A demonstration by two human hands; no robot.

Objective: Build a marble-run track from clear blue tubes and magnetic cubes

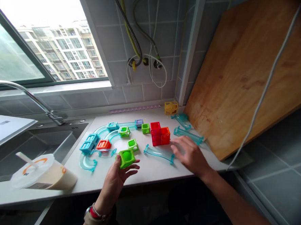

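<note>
My left hand (116, 177) grips a green marble-run cube (127, 158) between thumb and fingers, above the counter's front part. Over the counter to the right, my right hand (190, 154) has its fingers bent and apart, with nothing seen in them. Closest to it are a stack of red cubes (156, 134), an orange-red cube (165, 136) and a clear blue track piece (159, 153). Beyond my left hand sit more green cubes (132, 145). To its left, blue cubes (90, 143), a red-orange cube (104, 145) and curved blue tracks (100, 129) form a joined layout.
A lidded drink cup with a straw (45, 173) stands at the left, beside the sink (72, 131) and faucet (29, 94). Several blue track pieces (189, 135) and a yellow cube (171, 108) lie at the right. A wooden board (254, 65) leans there, a cable (270, 74) crossing it.
</note>
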